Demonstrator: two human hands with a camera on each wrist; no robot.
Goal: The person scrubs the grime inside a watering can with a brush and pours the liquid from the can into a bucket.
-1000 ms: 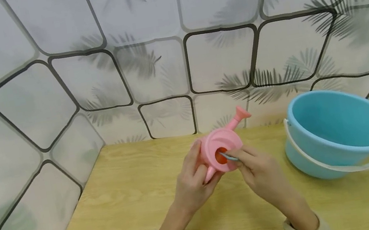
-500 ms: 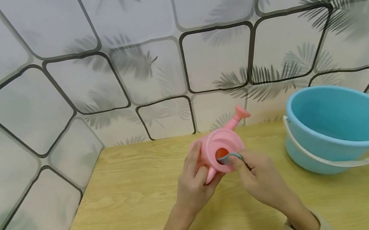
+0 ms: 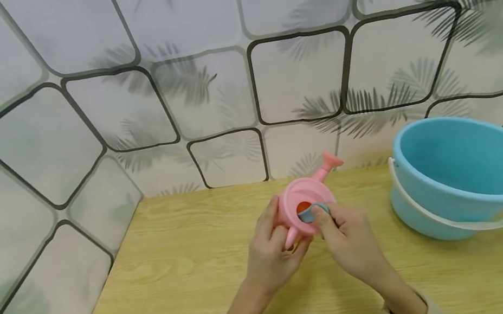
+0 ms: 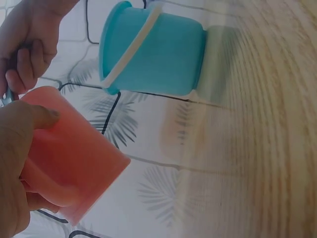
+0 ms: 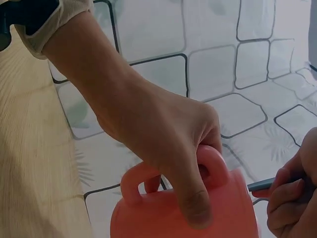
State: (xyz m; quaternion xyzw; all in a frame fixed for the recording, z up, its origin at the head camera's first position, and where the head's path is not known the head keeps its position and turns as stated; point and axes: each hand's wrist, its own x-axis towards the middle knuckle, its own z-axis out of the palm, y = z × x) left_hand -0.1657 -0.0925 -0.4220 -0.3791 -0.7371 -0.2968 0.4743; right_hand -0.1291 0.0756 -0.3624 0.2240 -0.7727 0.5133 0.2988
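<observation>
A pink watering can (image 3: 316, 189) is held up over the table, tilted so its round top opening faces me and its spout points up to the right. My left hand (image 3: 267, 256) grips it at the handle; in the right wrist view its thumb lies along the can's wall (image 5: 151, 220). My right hand (image 3: 354, 245) pinches a thin grey-blue tool (image 3: 307, 216) whose far end reaches into the opening. Orange-red colour (image 3: 303, 207) shows inside the hole. The tool's rear end is hidden in the right hand's curled fingers.
A light blue bucket (image 3: 432, 205) with a white handle (image 3: 460, 225) stands on the wooden table (image 3: 175, 268) to the right of the hands. Patterned wall covering (image 3: 227, 161) rises behind the table and along its left side.
The right hand has turned, so the tool shows broader at the opening and lies at a different angle. The watering can has shifted slightly right, still in the left hand.
</observation>
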